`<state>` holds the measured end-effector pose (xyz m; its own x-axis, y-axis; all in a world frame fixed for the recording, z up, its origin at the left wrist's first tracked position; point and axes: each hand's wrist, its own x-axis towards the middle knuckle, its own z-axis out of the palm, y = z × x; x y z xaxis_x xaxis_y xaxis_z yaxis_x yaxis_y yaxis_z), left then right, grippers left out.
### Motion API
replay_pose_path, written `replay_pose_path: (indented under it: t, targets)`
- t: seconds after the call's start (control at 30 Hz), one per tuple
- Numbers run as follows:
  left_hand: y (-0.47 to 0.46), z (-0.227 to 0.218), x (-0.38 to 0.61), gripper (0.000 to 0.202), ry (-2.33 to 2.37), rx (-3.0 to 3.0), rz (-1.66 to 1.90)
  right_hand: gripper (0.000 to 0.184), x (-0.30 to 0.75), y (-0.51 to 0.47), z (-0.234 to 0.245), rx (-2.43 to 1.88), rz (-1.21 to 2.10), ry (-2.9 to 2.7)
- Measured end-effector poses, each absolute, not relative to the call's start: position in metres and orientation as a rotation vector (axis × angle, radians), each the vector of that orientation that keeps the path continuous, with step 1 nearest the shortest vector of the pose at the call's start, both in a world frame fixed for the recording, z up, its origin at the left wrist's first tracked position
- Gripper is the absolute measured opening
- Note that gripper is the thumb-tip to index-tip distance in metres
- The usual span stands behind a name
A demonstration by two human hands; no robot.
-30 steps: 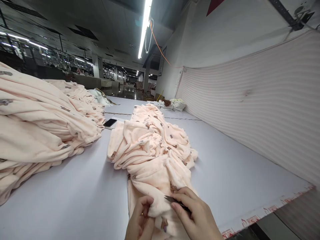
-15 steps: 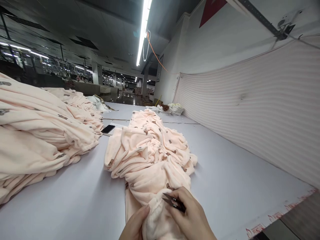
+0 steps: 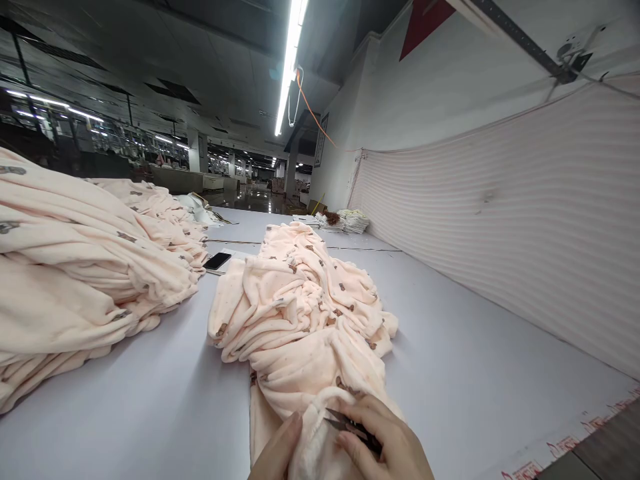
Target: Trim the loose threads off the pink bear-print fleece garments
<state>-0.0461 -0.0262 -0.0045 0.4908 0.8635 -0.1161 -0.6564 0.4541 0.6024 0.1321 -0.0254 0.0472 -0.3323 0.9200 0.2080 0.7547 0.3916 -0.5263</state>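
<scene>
A pale peach fleece garment (image 3: 300, 313) with small brown printed figures lies bunched in front of me, its near end drawn up towards my hands. My left hand (image 3: 280, 447) pinches a whitish seam edge of this garment between thumb and fingers. In my right hand (image 3: 385, 440) is a pair of dark thread snips (image 3: 353, 427), blades pointing left, their tips at the held edge. Whether the blades touch a thread I cannot tell.
A large heap of the same fleece (image 3: 75, 267) covers the table's left side. Beyond it lies a black phone (image 3: 217, 261) on paper. Folded white cloths (image 3: 350, 221) sit at the far end. A striped cloth (image 3: 490, 220) hangs along the wall on the right of the table (image 3: 450, 353).
Both hands have shifted slightly down in view with the held edge. The snips remain in the right hand, close to the seam.
</scene>
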Motion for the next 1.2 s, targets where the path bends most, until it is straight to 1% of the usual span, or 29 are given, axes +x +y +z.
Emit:
replay_pose_path:
  t: [0.2, 0.4, 0.53, 0.63, 0.73, 0.83, 0.93, 1.0, 1.03, 1.1, 1.13, 1.17, 1.2]
  targets:
    - [-0.019, 0.0, -0.047, 0.053, 0.443, 0.544, 0.961, 0.02, 0.129, -0.023, 0.047, -1.425, 0.462, -2.164]
    - [-0.019, 0.001, -0.051, 0.039, 0.457, 0.541, 0.988, 0.021, 0.132, -0.022, 0.049, -1.412, 0.357, -2.208]
    - [-0.022, 0.001, -0.051, 0.036, 0.448, 0.551, 0.989, 0.021, 0.136, -0.022, 0.05, -1.41, 0.311, -2.263]
    - [-0.021, 0.001, -0.049, 0.041, 0.431, 0.564, 0.973, 0.02, 0.134, -0.022, 0.05, -1.387, 0.26, -2.263]
    - [-0.018, 0.001, -0.048, 0.055, 0.411, 0.58, 0.953, 0.019, 0.13, -0.021, 0.051, -1.406, 0.298, -2.248]
    - [-0.015, -0.002, -0.05, 0.064, 0.368, 0.59, 0.892, 0.022, 0.129, -0.021, 0.052, -1.413, 0.31, -2.267]
    - [-0.013, -0.005, -0.052, 0.067, 0.319, 0.558, 0.847, 0.022, 0.133, -0.019, 0.049, -1.416, 0.298, -2.213]
    - [-0.013, -0.007, -0.052, 0.069, 0.297, 0.545, 0.847, 0.021, 0.134, -0.018, 0.048, -1.432, 0.371, -2.141]
    - [-0.012, -0.008, -0.05, 0.07, 0.291, 0.549, 0.849, 0.023, 0.133, -0.017, 0.047, -1.443, 0.423, -2.1]
    - [-0.01, -0.01, -0.047, 0.072, 0.291, 0.569, 0.858, 0.041, 0.127, -0.014, 0.047, -1.459, 0.503, -2.014]
    - [-0.008, -0.011, -0.045, 0.072, 0.293, 0.582, 0.863, 0.044, 0.122, -0.013, 0.047, -1.456, 0.524, -1.986]
    - [-0.007, -0.013, -0.043, 0.071, 0.294, 0.595, 0.868, 0.038, 0.117, -0.011, 0.046, -1.437, 0.536, -1.97]
    - [-0.005, -0.014, -0.042, 0.07, 0.295, 0.605, 0.869, 0.024, 0.113, -0.009, 0.045, -1.4, 0.546, -1.96]
